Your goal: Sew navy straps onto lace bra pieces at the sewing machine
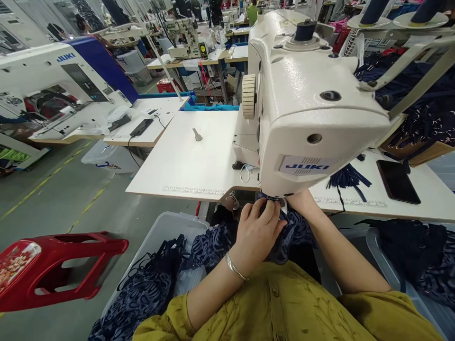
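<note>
A navy patterned bra [289, 232] hangs at the front of the white JUKI sewing machine [320, 118], partly under its head. My left hand [258, 227], with a silver bangle at the wrist, has its fingers curled over the fabric just below the machine head. My right hand [302, 203] reaches in from the right to the same spot. Its fingers are hidden behind the machine head and my left hand. The needle area is also out of sight. More patterned cups [213, 244] trail off to the left of my hands.
Left of my lap, a clear plastic bin [167, 220] holds navy garments; another bin [377, 246] is at right. A phone [398, 181] and navy strips [348, 177] lie on the white table [199, 161]. A red stool [71, 270] stands on the floor. Thread cones rise at upper right.
</note>
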The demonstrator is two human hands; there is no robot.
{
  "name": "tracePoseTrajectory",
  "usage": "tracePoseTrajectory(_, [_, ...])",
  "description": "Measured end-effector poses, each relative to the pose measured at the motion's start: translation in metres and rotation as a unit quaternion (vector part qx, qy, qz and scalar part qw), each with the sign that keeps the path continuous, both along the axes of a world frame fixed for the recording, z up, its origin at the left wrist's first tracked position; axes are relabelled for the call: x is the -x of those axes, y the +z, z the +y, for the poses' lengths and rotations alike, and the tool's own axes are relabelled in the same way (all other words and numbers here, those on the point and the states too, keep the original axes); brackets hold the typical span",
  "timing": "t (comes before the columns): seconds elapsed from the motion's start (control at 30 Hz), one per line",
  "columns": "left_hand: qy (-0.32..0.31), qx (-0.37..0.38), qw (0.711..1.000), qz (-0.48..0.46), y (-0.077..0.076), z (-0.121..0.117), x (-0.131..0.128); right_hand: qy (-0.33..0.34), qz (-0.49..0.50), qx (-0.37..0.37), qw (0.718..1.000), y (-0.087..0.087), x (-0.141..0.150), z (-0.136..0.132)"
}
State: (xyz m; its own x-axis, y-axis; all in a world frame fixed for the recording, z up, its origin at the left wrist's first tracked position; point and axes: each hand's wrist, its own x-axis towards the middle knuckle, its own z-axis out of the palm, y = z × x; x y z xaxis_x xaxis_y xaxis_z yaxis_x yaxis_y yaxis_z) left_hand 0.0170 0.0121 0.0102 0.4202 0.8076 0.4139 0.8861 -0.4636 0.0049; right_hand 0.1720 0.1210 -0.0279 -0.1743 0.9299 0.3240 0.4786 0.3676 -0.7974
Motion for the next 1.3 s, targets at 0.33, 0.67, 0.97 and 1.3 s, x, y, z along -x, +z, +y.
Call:
tracePoseTrajectory(0.33, [0.004, 0.013, 1.000, -0.016, 0.002, -0.001, 0.002, -0.031, 0.005, 0.049, 0.998, 0.019, -0.017, -0.052])
tracePoseTrajectory(0.67, [-0.017, -0.020, 0.999, 0.020, 0.000, -0.001, -0.005, 0.120, -0.020, 0.201, 0.972, 0.011, -0.029, -0.101])
tracePoseTrajectory(0.97, [-0.091, 0.078, 0.989, -0.087, 0.015, -0.012, 0.002, 0.184, 0.021, 0.156, 0.970, 0.030, -0.036, -0.105])
tracePoseTrajectory(1.3, [0.039, 0.022, 0.975, -0.217, 0.007, -0.025, 0.023, 0.043, 0.095, 0.130, 0.986, 0.037, -0.012, -0.082])
